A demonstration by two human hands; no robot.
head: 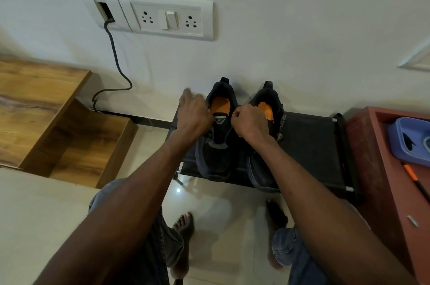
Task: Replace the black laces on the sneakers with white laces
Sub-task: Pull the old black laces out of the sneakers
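The right hand (247, 121) is seen curled into a fist between the two sneakers, its fingers pinched together above the left sneaker's right edge; what is held inside cannot be told, though a thin dark lace seems to run down from it. The left hand (194, 111) is laid over the left side of the left sneaker (217, 135), fingers bent loosely and reaching toward the collar; whether a lace is gripped cannot be told. The left sneaker is set heel toward the wall, its orange insole (220, 104) and black tongue exposed between the hands. The right sneaker (265, 168) is placed just beside it, partly hidden by the right wrist. Both are stood on a low black rack (314, 145) against the wall. No white laces can be made out. To the right, a red cabinet (381, 168) bearing a blue tray (400, 140) and an orange pen (410, 174) is seen. To the left, a wooden stepped unit (69, 135) is placed, and a switch plate (169, 18) with a dark cable (115, 56) is fixed on the far wall.
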